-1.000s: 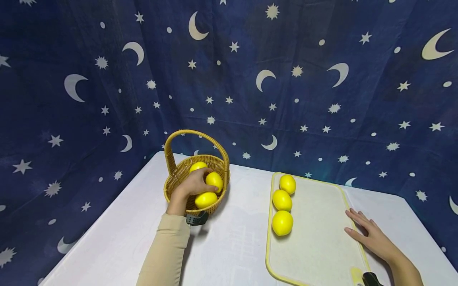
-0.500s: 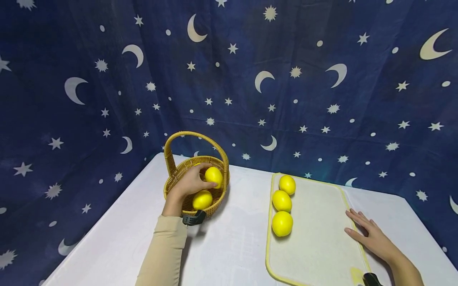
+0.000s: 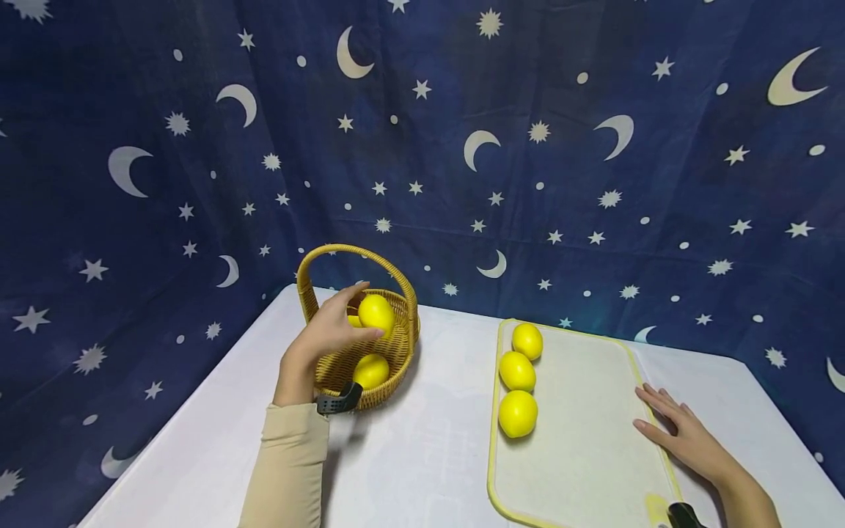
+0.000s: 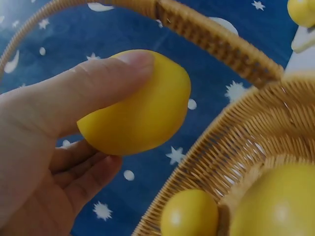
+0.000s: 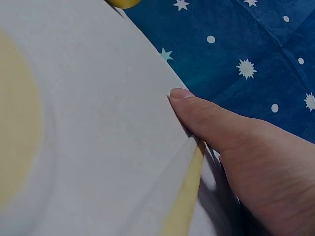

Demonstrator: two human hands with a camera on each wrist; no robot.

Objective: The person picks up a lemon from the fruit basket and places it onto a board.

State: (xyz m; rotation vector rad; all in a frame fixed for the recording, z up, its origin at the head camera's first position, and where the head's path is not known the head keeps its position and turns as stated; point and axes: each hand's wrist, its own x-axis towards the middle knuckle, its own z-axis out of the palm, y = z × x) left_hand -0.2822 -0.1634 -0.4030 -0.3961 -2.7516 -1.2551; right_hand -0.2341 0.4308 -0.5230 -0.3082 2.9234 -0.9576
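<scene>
My left hand (image 3: pixel 325 326) pinches a lemon (image 3: pixel 378 314) between thumb and fingers, inside the handle loop of a wicker basket (image 3: pixel 401 348). In the left wrist view the thumb lies over the held lemon (image 4: pixel 152 110), which is apart from the fruit below. One lemon (image 3: pixel 371 371) sits at the basket's near side; another (image 4: pixel 189 217) lies deeper in, mostly covered by the hand in the head view. My right hand (image 3: pixel 689 444) rests with fingers extended on the right edge of a pale cutting board (image 3: pixel 594 433) with a yellow rim; its thumb (image 5: pixel 206 115) touches the board.
Three lemons stand in a row along the board's left edge: a far one (image 3: pixel 527 342), a middle one (image 3: pixel 517 371) and a near one (image 3: pixel 518 413). A white table (image 3: pixel 436 440) carries everything. Behind it hangs a dark blue curtain (image 3: pixel 422 147) with moons and stars.
The left hand has lifted its lemon up from among the others in the basket and shifted slightly left. A lemon left behind has rolled a little. The right hand has stayed still.
</scene>
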